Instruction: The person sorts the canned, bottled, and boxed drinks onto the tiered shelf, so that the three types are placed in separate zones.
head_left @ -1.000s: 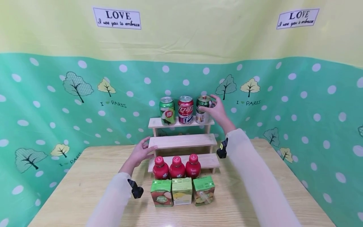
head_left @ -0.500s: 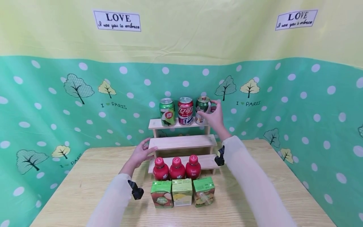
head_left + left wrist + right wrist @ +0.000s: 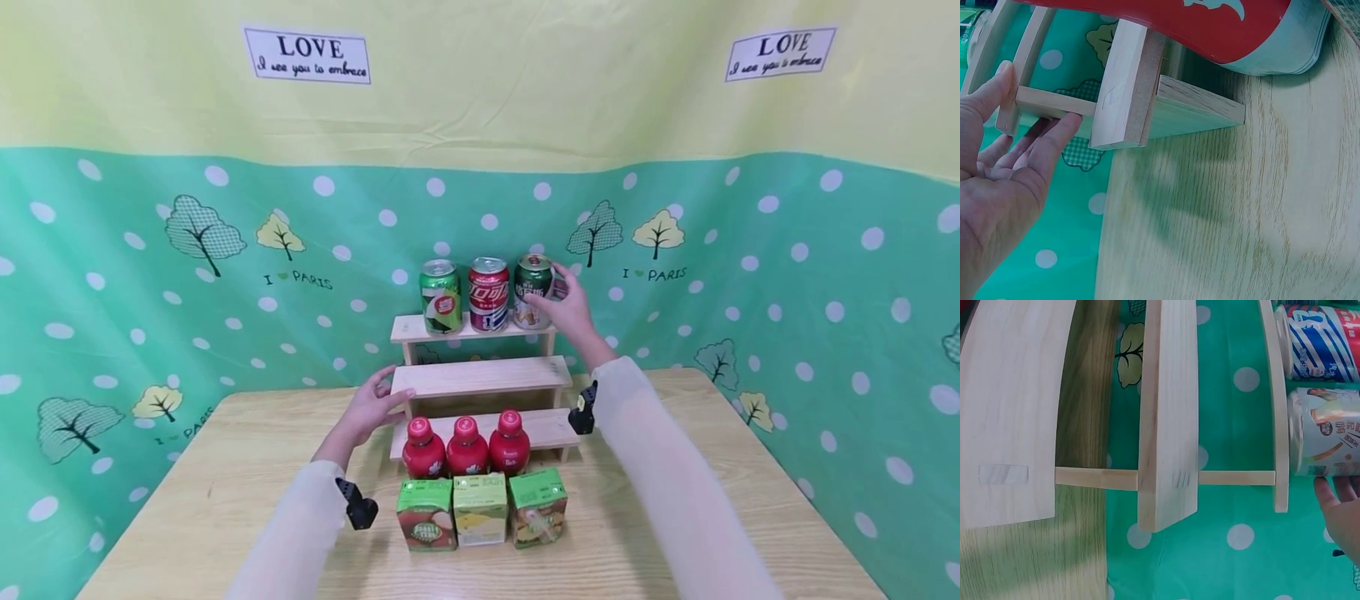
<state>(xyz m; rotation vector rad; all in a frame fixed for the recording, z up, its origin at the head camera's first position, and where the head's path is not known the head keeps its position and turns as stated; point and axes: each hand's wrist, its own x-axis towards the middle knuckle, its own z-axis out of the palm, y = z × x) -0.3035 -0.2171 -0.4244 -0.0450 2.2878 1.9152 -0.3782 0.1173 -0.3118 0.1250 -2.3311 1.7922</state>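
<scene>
In the head view a three-step wooden stand [image 3: 480, 376] stands at the back of the table. Along its top step are a green can [image 3: 441, 298], a red cola can [image 3: 489, 296] and a dark green and white can [image 3: 533, 292]. My right hand [image 3: 567, 312] holds that last can from its right side, thumb across the front. The right wrist view shows this can [image 3: 1325, 431] beside the cola can, with fingertips [image 3: 1324, 490] at its side. My left hand [image 3: 372, 407] grips the left end of the middle step, fingers [image 3: 1054, 140] by the side strut.
Several packages stand on the table before the stand: three red bottles [image 3: 467, 450] in a row, partly hiding the lowest step, then three drink cartons [image 3: 480, 512] nearer me. A green and yellow cloth [image 3: 480, 192] hangs behind.
The dark green can has shifted slightly left toward the cola can and turned, so its lettering faces forward. My right hand has moved a little left and lower with it; my left hand stays put.
</scene>
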